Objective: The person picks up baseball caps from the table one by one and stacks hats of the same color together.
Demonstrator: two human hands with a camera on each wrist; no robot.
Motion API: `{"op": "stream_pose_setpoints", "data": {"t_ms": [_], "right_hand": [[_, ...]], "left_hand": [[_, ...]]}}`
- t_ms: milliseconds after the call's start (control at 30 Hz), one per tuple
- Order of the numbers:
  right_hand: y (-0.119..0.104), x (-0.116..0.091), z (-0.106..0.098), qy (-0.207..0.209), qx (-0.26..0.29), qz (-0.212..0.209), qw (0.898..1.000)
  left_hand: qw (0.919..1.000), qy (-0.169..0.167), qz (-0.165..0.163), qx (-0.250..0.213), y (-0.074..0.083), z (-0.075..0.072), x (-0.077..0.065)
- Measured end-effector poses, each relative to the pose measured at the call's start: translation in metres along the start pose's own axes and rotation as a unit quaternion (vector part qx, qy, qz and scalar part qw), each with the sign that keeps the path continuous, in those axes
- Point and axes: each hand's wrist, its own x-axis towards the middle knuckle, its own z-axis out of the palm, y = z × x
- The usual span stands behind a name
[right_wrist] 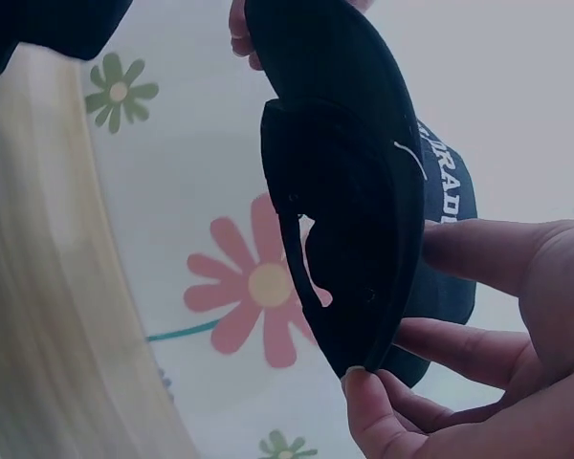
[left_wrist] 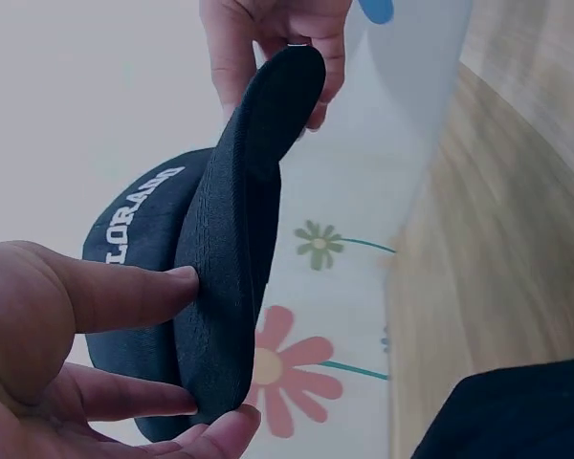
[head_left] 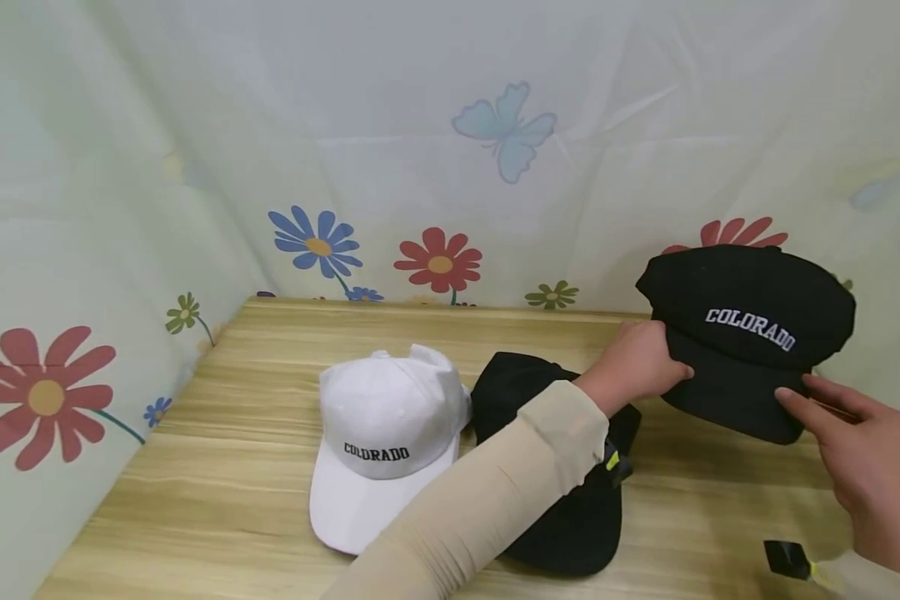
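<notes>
A black cap [head_left: 750, 292] with white COLORADO lettering is held up above the table's right side, crown up and brim tilted downward. My left hand [head_left: 633, 367] pinches one side of its brim, thumb on top. At the brim's other side my right hand [head_left: 873, 454] pinches the edge between thumb and fingers. The right wrist view shows the cap's dark inside, its back strap opening and a short white thread [right_wrist: 411, 159]. Below my left sleeve [head_left: 480, 500] lies a second black cap [head_left: 570, 533], partly hidden by that arm.
A white cap [head_left: 390, 408] with black COLORADO lettering sits on the wooden table [head_left: 217, 467], left of the second black cap. A cloth backdrop [head_left: 390, 167] with flowers and a butterfly rises behind the table and along its left. Small black tags [head_left: 787, 558] hang near the wrists.
</notes>
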Motion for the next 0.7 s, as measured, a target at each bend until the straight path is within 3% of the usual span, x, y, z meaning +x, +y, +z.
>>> {"op": "stream_pose_setpoints", "data": {"t_ms": [133, 233, 467, 700], "right_hand": [[0.001, -0.003, 0.001, 0.002, 0.005, -0.002, 1.0], [0.0, -0.009, 0.002, -0.008, -0.001, -0.031, 1.0], [-0.011, -0.025, 0.005, -0.06, -0.04, -0.09, 0.993], [-0.018, -0.031, 0.014, -0.067, -0.064, -0.123, 0.988]], "left_hand": [[0.999, 0.0, -0.013, -0.043, -0.008, -0.007, -0.014], [0.9978, -0.006, -0.018, -0.064, -0.017, -0.01, -0.024], [0.9966, 0.001, -0.026, -0.078, -0.036, -0.019, -0.044], [0.9961, 0.013, -0.02, -0.085, -0.054, -0.024, -0.06]]}}
